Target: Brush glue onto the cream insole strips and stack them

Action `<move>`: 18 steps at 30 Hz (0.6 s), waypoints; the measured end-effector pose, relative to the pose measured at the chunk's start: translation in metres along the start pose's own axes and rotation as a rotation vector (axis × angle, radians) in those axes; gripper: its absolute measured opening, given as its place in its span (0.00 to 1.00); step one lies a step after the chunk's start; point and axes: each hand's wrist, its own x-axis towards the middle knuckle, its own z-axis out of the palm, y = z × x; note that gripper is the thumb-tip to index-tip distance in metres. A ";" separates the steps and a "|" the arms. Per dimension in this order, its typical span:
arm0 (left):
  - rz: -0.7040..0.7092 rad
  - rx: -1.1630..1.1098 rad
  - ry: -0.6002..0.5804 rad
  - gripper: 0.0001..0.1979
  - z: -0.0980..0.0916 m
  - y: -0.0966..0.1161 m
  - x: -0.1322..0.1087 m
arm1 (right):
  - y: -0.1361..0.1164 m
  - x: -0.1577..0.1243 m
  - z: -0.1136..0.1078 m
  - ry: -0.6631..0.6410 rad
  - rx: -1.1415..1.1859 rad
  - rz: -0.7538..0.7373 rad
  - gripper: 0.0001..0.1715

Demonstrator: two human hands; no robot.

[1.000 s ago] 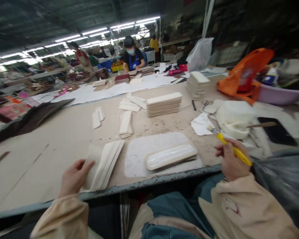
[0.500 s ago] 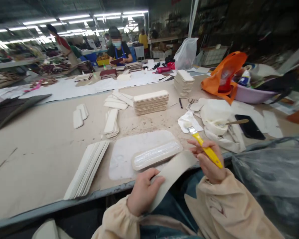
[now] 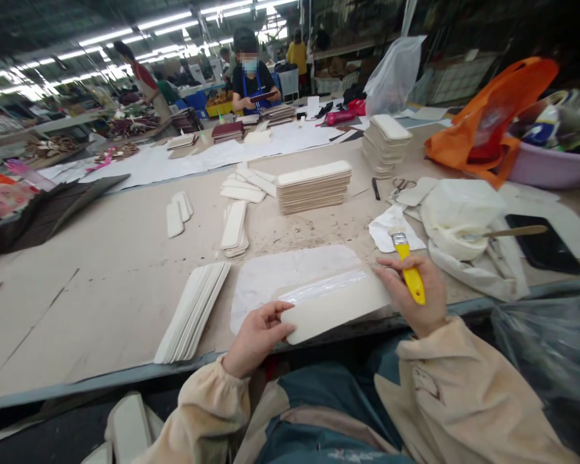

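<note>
First-person view down at a worktable (image 3: 116,277) in a workshop. The left hand (image 3: 257,335) pinches the near left end of a pale strip (image 3: 338,312) between thumb and fingers. The strip is tilted at the table's near edge, in front of a glossy coated piece (image 3: 328,285) on a white mat (image 3: 256,277). The right hand (image 3: 418,299) is closed around a yellow-handled brush (image 3: 412,274), bristles pointing away; its fingertips seem to meet the strip's right end, though the overlap makes this hard to judge. Left of the mat lies a fan of strips (image 3: 193,312); beyond it stands a tall stack (image 3: 314,190).

Writing is scarce: a dark mark (image 3: 428,385) on the right sleeve and pale lettering-like shapes (image 3: 357,456) low on the clothing are too blurred to read. At right, a white tub (image 3: 459,216) with a wooden stick (image 3: 519,231) sits beside a black phone (image 3: 544,245). Further back are an orange bag (image 3: 488,122), a lilac basin (image 3: 551,169) and, across the table, a masked co-worker (image 3: 254,84) in a blue apron.
</note>
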 end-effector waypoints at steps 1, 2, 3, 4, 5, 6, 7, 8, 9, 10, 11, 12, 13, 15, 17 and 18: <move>0.009 0.032 0.065 0.23 -0.005 0.003 0.004 | -0.001 0.002 0.005 0.002 -0.050 -0.018 0.19; 0.026 0.071 0.123 0.23 -0.009 0.006 0.009 | -0.002 0.004 0.009 0.000 -0.097 -0.035 0.18; 0.040 0.111 0.166 0.22 -0.013 0.008 0.014 | -0.003 0.006 0.013 -0.009 -0.139 -0.050 0.18; 0.050 0.150 0.192 0.22 -0.016 0.008 0.019 | -0.004 0.008 0.017 -0.019 -0.179 -0.061 0.17; 0.054 0.189 0.207 0.22 -0.018 0.008 0.024 | -0.005 0.009 0.020 -0.031 -0.217 -0.072 0.17; 0.054 0.230 0.219 0.22 -0.021 0.007 0.028 | -0.004 0.011 0.023 -0.041 -0.252 -0.083 0.16; 0.052 0.273 0.230 0.22 -0.023 0.004 0.033 | -0.004 0.012 0.026 -0.050 -0.285 -0.094 0.15; 0.050 0.320 0.240 0.21 -0.025 0.002 0.036 | -0.003 0.013 0.027 -0.059 -0.317 -0.104 0.15; 0.048 0.367 0.251 0.21 -0.026 -0.001 0.039 | -0.002 0.014 0.029 -0.070 -0.347 -0.114 0.14; 0.045 0.413 0.260 0.21 -0.027 -0.004 0.040 | -0.001 0.014 0.030 -0.081 -0.373 -0.124 0.14; 0.041 0.453 0.268 0.21 -0.028 -0.006 0.042 | 0.001 0.015 0.032 -0.092 -0.396 -0.134 0.13; 0.038 0.487 0.275 0.21 -0.028 -0.008 0.042 | 0.002 0.016 0.033 -0.098 -0.413 -0.145 0.13; 0.035 0.515 0.281 0.21 -0.028 -0.009 0.043 | 0.003 0.016 0.034 -0.104 -0.426 -0.154 0.13; 0.034 0.560 0.290 0.21 -0.027 -0.010 0.043 | 0.004 0.016 0.036 -0.112 -0.446 -0.158 0.13; 0.035 0.605 0.294 0.21 -0.026 -0.009 0.043 | 0.006 0.016 0.037 -0.124 -0.463 -0.148 0.12; 0.037 0.630 0.296 0.21 -0.025 -0.008 0.043 | 0.006 0.016 0.037 -0.131 -0.473 -0.143 0.12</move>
